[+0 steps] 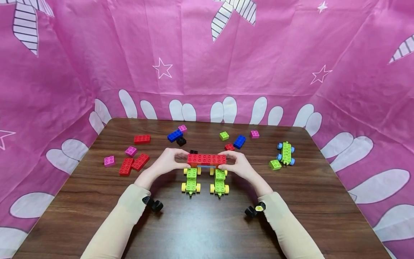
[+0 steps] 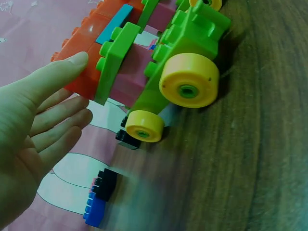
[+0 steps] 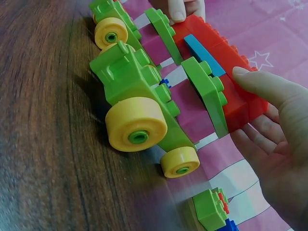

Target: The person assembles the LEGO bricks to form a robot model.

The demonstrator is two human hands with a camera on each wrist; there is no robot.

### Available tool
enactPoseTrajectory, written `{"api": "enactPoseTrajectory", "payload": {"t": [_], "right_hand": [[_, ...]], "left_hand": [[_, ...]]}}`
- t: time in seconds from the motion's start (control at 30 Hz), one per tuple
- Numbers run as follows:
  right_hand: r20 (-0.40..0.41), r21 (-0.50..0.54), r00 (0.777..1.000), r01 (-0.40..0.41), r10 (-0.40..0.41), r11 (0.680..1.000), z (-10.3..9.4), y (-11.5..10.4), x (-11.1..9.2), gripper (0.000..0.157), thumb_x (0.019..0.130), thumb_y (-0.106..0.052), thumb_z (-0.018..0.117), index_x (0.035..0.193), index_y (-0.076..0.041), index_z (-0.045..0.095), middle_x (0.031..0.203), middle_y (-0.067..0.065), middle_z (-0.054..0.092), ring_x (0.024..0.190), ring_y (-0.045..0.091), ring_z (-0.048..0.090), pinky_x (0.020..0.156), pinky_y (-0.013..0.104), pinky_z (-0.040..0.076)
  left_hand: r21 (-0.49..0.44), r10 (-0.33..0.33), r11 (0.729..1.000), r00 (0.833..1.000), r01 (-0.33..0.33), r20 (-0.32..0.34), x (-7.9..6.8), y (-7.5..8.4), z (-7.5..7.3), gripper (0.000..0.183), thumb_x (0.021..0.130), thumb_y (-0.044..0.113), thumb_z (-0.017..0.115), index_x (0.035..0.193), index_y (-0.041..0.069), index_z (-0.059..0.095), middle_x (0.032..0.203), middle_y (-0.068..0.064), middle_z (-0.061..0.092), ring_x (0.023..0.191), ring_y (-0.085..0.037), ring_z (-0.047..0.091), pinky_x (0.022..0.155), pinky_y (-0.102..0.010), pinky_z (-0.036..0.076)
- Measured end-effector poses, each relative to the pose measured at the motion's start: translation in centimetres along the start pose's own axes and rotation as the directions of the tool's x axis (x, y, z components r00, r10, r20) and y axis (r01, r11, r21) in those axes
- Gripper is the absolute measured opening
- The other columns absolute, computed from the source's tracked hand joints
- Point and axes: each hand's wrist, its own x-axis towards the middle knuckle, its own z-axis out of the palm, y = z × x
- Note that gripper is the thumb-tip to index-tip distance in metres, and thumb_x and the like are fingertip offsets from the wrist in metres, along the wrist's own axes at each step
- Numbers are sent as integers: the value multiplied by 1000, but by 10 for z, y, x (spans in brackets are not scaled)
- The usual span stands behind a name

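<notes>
Head view: the red bar of bricks (image 1: 207, 160) lies level between the two hands, studs up, its long axis running from the left fingers across to the right ones. The left hand (image 1: 170, 160) pinches one end, thumb at the near face, fingers behind, parted about the bar's thickness; the right hand (image 1: 237, 164) pinches the other end likewise. Just below the fingers, a blue piece (image 1: 206, 166) runs along the bar. Also below stand two green cars with yellow wheels, the left car (image 1: 191, 184) and the right car (image 1: 219, 186), side by side, hitches pointing toward the person. Beyond the right fingers lies a blue brick (image 1: 239, 141); farther right, a blue-wheeled car (image 1: 286, 153). Left of the left fingers lie red bricks (image 1: 126, 166).
</notes>
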Motion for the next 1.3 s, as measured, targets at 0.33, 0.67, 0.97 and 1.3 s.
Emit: {"api": "enactPoseTrajectory", "payload": {"t": [0.33,0.67,0.97,1.3], "right_hand": [[-5,6,1000,10,-10,1000,-3,0,-4,39,78,-15,81,114,-6,69,109,9,71,101,20,65,90,35,51],[7,-12,1000,26,-26,1000,-8,2,-7,40,77,-23,82,113,-10,70,108,6,71,101,22,64,91,43,51],[2,-13,1000,29,-29,999,-9,4,-6,40,77,-19,82,113,-8,70,108,8,71,101,21,64,90,38,51],[9,-24,1000,0,0,1000,-14,7,-6,42,77,-25,81,114,-10,69,112,7,70,105,25,62,91,44,49]], "left_hand": [[-63,1,998,1000,-3,-25,-5,0,5,41,77,24,82,111,3,70,106,-11,72,98,-24,69,87,-41,55],[-55,23,998,999,-24,-25,-5,0,7,41,76,23,83,109,3,71,104,-10,73,96,-23,69,88,-41,55],[-70,25,997,999,-28,-41,-3,-3,11,42,77,24,82,112,4,70,108,-10,72,100,-23,68,88,-40,55],[-90,36,995,998,-40,-48,0,-4,15,43,79,26,80,114,4,69,109,-9,71,100,-22,67,88,-40,55]]}}
